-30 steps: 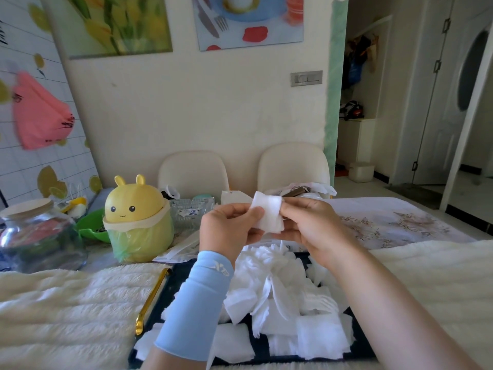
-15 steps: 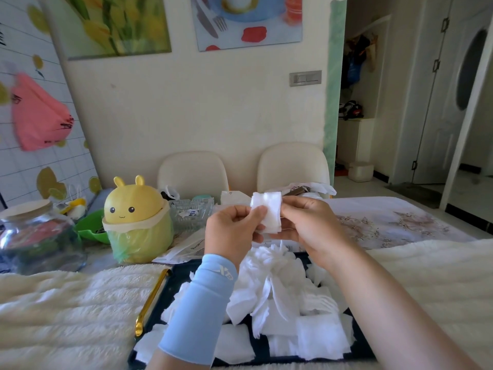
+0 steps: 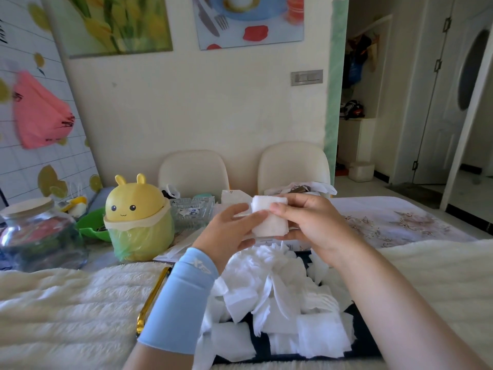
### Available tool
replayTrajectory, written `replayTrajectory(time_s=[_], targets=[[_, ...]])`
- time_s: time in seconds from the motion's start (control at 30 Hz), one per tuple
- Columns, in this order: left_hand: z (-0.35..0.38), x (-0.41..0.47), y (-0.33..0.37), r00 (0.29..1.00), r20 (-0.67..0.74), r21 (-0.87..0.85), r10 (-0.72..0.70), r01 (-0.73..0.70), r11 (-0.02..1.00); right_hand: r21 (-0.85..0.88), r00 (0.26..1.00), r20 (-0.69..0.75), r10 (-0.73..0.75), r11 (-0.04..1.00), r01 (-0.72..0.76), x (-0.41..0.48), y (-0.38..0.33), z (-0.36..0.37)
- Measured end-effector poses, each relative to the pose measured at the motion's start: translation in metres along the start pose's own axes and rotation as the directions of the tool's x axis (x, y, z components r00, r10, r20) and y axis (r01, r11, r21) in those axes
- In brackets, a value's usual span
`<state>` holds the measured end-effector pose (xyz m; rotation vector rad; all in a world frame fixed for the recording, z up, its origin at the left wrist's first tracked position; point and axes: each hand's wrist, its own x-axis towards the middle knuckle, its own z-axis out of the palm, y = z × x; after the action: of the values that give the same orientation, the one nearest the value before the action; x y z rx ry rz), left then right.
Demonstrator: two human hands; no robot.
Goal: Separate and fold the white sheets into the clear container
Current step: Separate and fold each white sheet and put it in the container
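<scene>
Sheets [image 3: 266,303] lie heaped on a dark tray [image 3: 262,344] at the counter's near edge. Above them, the left hand [image 3: 229,231] and right hand [image 3: 312,225] both pinch one folded sheet [image 3: 269,220], its long axis upright. The clear dish [image 3: 192,213], probably the container, sits beyond and leftward, nearer the left hand.

Sheet [image 3: 269,221] partly covered by left hand [image 3: 229,233] and right hand [image 3: 314,225] thumbs, tray [image 3: 262,343] mostly buried under sheets [image 3: 266,289] and left forearm [image 3: 178,308], jar [image 3: 37,236] cut by left edge, pink bag [image 3: 40,113] blurred, paintings [image 3: 117,22] cropped at top.
</scene>
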<state>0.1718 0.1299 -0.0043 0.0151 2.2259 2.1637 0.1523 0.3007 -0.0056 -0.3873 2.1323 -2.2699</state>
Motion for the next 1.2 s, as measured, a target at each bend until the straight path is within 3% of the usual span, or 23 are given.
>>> replayTrajectory(time_s=[0.1, 0.2, 0.27, 0.33, 0.4, 0.47, 0.57, 0.77, 0.87, 0.97, 1.03, 1.2], targets=[[-0.007, 0.0, -0.003, 0.974, 0.226, -0.142, 0.029, 0.003, 0.99, 0.0, 0.998, 0.053, 0.038, 0.999, -0.038, -0.003, -0.002, 0.0], [-0.007, 0.002, -0.005, 0.993, 0.117, -0.095, 0.009, 0.002, 0.995, -0.106, 0.999, 0.037, 0.031, 0.994, -0.027, -0.001, 0.001, 0.001], [-0.012, 0.003, -0.006, 1.0, 0.011, -0.088, -0.01, 0.011, 0.996, -0.307, 1.0, 0.029, 0.005, 0.952, 0.004, -0.002, -0.001, -0.004], [-0.022, 0.007, -0.007, 0.993, -0.115, -0.095, -0.014, 0.003, 0.996, -0.609, 0.993, 0.12, 0.009, 0.791, 0.066, -0.005, -0.006, -0.013], [-0.031, 0.009, -0.007, 0.982, -0.19, -0.116, -0.011, -0.011, 0.993, -0.791, 0.944, 0.267, 0.193, 0.603, 0.1, -0.011, -0.01, -0.018], [-0.034, 0.01, -0.007, 0.979, -0.204, -0.122, -0.017, -0.008, 0.992, -0.858, 0.844, 0.339, 0.417, 0.504, 0.096, -0.015, -0.008, -0.015], [-0.029, 0.009, -0.008, 0.979, -0.202, -0.104, -0.034, 0.013, 0.994, -0.885, 0.8, 0.348, 0.49, 0.452, 0.108, -0.017, -0.001, -0.001], [-0.024, 0.012, -0.01, 0.97, -0.242, -0.103, -0.025, 0.0, 0.995, -0.846, 0.869, 0.314, 0.383, 0.528, 0.073, -0.012, -0.007, -0.015], [-0.02, 0.01, -0.009, 0.973, -0.229, -0.123, -0.008, -0.021, 0.992, -0.671, 0.942, 0.267, 0.203, 0.74, 0.03, -0.013, -0.016, -0.031], [-0.012, 0.007, -0.009, 0.985, -0.173, -0.116, 0.002, -0.022, 0.993, -0.345, 0.978, 0.199, 0.069, 0.939, 0.004, -0.012, -0.021, -0.032], [-0.005, 0.004, -0.008, 0.992, -0.125, -0.12, -0.001, -0.015, 0.993, -0.254, 0.987, 0.161, -0.012, 0.966, 0.053, -0.013, -0.022, -0.023], [0.003, 0.0, -0.006, 1.0, -0.005, -0.127, 0.001, -0.001, 0.992, -0.325, 0.991, 0.077, -0.105, 0.937, 0.125, -0.012, -0.02, -0.007]])
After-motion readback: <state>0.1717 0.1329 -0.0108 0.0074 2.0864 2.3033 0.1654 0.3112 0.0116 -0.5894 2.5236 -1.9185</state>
